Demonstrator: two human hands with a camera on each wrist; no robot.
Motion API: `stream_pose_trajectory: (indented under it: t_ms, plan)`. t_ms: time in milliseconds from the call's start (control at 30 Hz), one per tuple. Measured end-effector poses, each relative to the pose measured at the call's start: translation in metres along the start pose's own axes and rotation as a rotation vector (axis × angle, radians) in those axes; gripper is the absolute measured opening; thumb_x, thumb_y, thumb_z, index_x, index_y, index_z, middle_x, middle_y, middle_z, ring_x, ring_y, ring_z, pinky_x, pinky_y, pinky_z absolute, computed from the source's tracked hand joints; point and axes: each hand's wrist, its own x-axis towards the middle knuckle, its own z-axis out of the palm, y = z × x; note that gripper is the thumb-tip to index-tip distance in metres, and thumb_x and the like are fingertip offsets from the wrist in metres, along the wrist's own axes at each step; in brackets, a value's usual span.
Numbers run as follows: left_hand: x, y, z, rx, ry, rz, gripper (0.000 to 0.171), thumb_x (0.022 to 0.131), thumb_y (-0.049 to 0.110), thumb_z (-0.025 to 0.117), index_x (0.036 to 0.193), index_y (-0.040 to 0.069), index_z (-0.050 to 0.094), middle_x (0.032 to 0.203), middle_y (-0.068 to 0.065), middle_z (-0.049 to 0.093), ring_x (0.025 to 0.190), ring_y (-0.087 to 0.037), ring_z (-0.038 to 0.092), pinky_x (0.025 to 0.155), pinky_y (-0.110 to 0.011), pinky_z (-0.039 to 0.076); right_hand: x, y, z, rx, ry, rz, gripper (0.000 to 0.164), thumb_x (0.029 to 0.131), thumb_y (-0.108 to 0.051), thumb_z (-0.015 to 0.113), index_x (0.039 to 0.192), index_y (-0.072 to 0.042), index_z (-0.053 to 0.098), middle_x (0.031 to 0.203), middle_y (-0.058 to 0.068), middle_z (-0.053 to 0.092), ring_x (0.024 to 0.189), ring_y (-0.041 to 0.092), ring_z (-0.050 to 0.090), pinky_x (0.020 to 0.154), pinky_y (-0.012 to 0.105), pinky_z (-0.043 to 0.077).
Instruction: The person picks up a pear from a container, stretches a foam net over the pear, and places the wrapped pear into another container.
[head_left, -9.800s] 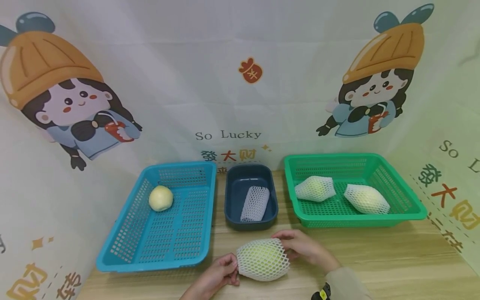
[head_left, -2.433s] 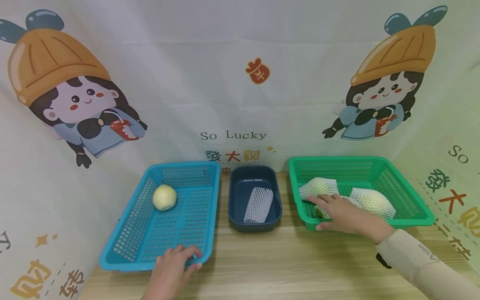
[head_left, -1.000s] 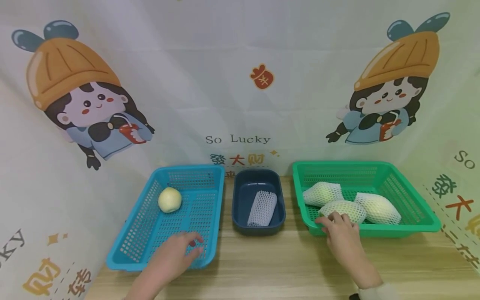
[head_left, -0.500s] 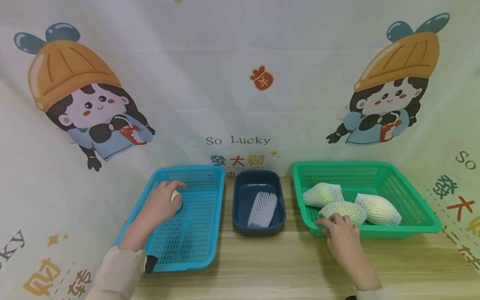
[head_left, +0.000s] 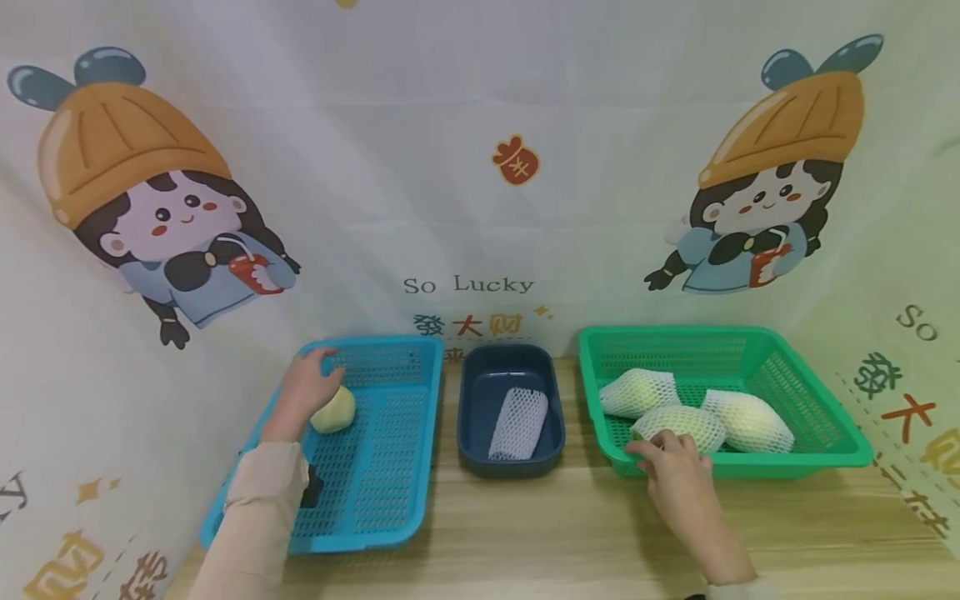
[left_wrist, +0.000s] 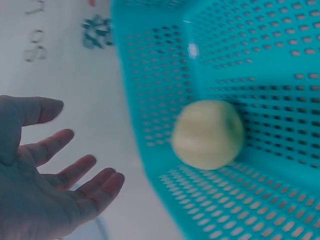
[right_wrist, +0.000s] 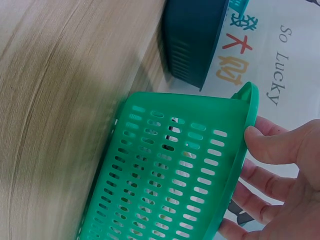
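My left hand hovers over the far left side of the blue basket, fingers spread and holding nothing. Just below it a round, pale yellow fruit with a stem dimple rests in that basket; the left wrist view shows this fruit apart from the fingers. At the front left rim of the green basket, my right hand grips the edge, thumb on the rim and fingers behind it. Beside that hand lies a greenish fruit in a white foam net.
Two more netted fruits sit in the green basket. Between the baskets stands a dark blue tub holding a loose white foam net. A printed cloth hangs behind; the wooden table runs along the front.
A netted fruit has gone from both hands into the green basket. My left hand reached to the yellow fruit, then moved up and left off it. The right hand stays at the green rim.
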Motion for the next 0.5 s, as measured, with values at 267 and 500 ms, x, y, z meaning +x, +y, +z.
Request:
stream_pose_trajectory:
  t_ms: [267, 500]
  plan:
    - [0.018, -0.027, 0.031, 0.015, -0.065, -0.143, 0.07, 0.094, 0.032, 0.046, 0.146, -0.002, 0.014, 0.143, -0.041, 0.009, 0.129, -0.058, 0.014, 0.102, -0.067, 0.023, -0.001, 0.002, 0.001, 0.006, -0.013, 0.019, 0.025, 0.076, 0.0, 0.071, 0.095, -0.015, 0.071, 0.088, 0.009, 0.06, 0.087, 0.034, 0.052, 0.058, 0.036, 0.035]
    - [0.018, -0.041, 0.052, 0.058, -0.155, -0.2, 0.075, 0.092, 0.034, 0.048, 0.145, -0.004, 0.011, 0.142, -0.041, 0.004, 0.126, -0.064, 0.013, 0.099, -0.07, 0.024, 0.001, 0.002, 0.001, 0.003, -0.013, 0.02, 0.024, 0.075, -0.001, 0.072, 0.094, -0.016, 0.071, 0.088, 0.009, 0.06, 0.088, 0.033, 0.052, 0.058, 0.036, 0.035]
